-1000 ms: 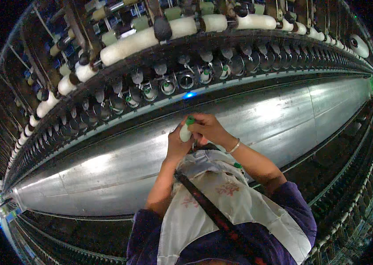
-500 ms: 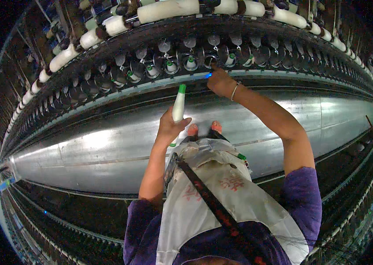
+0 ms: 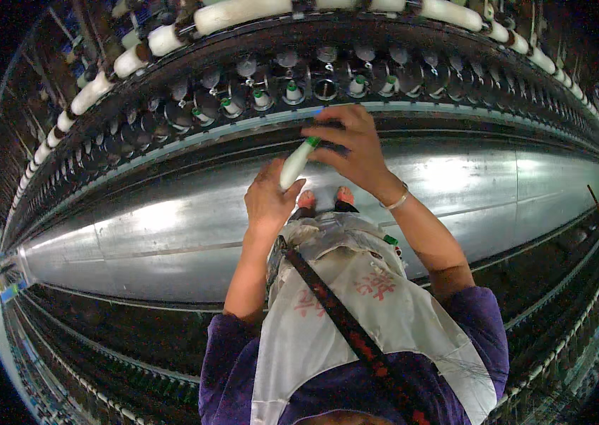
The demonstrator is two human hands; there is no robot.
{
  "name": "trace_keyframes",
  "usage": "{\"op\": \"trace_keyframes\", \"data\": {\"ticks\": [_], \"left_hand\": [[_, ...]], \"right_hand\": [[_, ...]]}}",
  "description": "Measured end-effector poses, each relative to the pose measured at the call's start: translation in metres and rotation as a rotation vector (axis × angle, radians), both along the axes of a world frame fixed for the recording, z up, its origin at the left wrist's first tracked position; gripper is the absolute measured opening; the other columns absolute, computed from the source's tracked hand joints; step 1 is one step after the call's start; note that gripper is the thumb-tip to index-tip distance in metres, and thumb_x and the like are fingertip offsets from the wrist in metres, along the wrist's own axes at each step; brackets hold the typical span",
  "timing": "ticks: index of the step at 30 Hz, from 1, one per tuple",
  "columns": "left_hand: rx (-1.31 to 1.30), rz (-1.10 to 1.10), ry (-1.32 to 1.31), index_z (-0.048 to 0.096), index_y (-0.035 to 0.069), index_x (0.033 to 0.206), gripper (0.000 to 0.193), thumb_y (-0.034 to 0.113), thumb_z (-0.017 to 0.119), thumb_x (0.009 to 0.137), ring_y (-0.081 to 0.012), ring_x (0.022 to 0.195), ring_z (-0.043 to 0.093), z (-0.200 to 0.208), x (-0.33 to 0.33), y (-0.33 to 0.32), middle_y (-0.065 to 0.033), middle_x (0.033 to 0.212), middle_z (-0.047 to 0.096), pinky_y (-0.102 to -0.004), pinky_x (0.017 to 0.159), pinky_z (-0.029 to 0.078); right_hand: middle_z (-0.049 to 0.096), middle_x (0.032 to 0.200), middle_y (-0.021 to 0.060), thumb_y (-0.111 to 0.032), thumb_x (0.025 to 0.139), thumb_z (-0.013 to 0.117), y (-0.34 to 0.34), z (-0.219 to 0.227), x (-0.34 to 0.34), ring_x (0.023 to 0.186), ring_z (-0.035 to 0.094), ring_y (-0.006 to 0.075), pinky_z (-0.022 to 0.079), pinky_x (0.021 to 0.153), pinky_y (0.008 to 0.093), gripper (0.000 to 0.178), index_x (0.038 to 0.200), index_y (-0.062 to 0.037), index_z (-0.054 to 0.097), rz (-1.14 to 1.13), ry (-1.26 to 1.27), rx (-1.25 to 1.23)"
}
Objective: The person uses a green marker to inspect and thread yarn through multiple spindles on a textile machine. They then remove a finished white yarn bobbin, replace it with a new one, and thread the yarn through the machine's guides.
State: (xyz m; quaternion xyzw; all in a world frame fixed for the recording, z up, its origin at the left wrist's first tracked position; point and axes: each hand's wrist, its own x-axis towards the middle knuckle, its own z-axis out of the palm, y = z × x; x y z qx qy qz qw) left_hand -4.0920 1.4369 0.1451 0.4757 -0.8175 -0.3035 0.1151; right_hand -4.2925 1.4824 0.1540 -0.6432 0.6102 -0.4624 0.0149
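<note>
My left hand (image 3: 265,202) is wrapped round a spinning bobbin (image 3: 295,167) wound with white yarn. The bobbin is tilted, its green tip up and to the right. Beside that tip, my right hand (image 3: 356,145) has its fingers spread, thumb below and fingers above; whether they touch it I cannot tell. Beyond my hands runs a row of spindles on the spinning frame. One ring holds a bare spindle (image 3: 325,89), while a green-tipped bobbin (image 3: 293,91) stands to its left and another bobbin (image 3: 357,86) to its right.
A pale rail (image 3: 243,122) runs along the front of the spindles. White rollers (image 3: 243,15) line the frame above. A shiny metal floor (image 3: 150,219) stretches under me, with another machine row (image 3: 136,372) behind. A green-ended item (image 3: 390,241) shows at my apron pocket.
My right hand has drawn back from the ring of the bare spindle to the bobbin's tip, its fingers spreading. The bobbin in my left hand has tilted further right.
</note>
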Motion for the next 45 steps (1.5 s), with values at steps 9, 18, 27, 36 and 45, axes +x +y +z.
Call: {"op": "trace_keyframes", "data": {"ticks": [9,18,27,36,45], "left_hand": [[-0.057,-0.065,0.013,0.062,0.012,0.108,0.044,0.03,0.077,0.071,-0.0343,0.087,0.063,0.018,-0.008,-0.002,-0.0125,0.1,0.065,-0.0414,0.071,0.051],[0.558,-0.214,0.317,0.058,0.001,0.102,0.038,0.027,0.075,0.08,-0.0137,0.066,0.054,0.021,-0.005,-0.016,-0.0021,0.079,0.058,-0.03,0.059,0.046],[1.08,-0.443,0.164,0.053,0.003,0.107,0.038,0.031,0.068,0.086,-0.0073,0.058,0.049,0.041,0.017,-0.042,-0.0005,0.075,0.052,-0.0225,0.05,0.041],[1.033,-0.527,0.064,0.055,0.005,0.103,0.039,0.035,0.069,0.084,-0.008,0.057,0.05,0.055,0.017,-0.048,-0.0011,0.075,0.055,-0.024,0.05,0.041],[0.849,-0.309,0.211,0.055,0.003,0.11,0.042,0.032,0.071,0.083,-0.0065,0.06,0.047,0.039,0.027,-0.054,-0.0004,0.076,0.054,-0.0222,0.051,0.04]], "right_hand": [[0.055,0.071,-0.0001,-0.004,0.088,0.051,0.022,-0.014,-0.104,0.054,0.044,0.0067,0.037,0.051,0.0202,0.007,0.083,-0.0066,0.055,0.148,-2.278,-0.259],[0.061,0.083,0.0001,-0.011,0.082,0.065,0.044,-0.016,-0.037,0.06,0.045,0.0075,0.037,0.054,0.0229,0.016,0.097,-0.0078,0.063,0.152,-0.748,0.4],[0.064,0.089,0.0033,-0.006,0.09,0.057,0.104,-0.045,-0.233,0.08,0.057,0.0117,0.047,0.071,0.0276,0.008,0.096,-0.0055,0.062,-0.003,-1.797,-0.465],[0.064,0.102,0.0103,-0.029,0.084,0.065,0.066,-0.015,-0.086,0.083,0.059,0.0193,0.049,0.072,0.0366,0.048,0.125,-0.0068,0.054,0.418,-1.274,0.48],[0.061,0.114,0.017,-0.02,0.086,0.065,0.085,0.041,0.004,0.069,0.063,0.0171,0.049,0.065,0.0288,0.013,0.091,-0.008,0.063,0.433,-0.54,-0.053]]}}
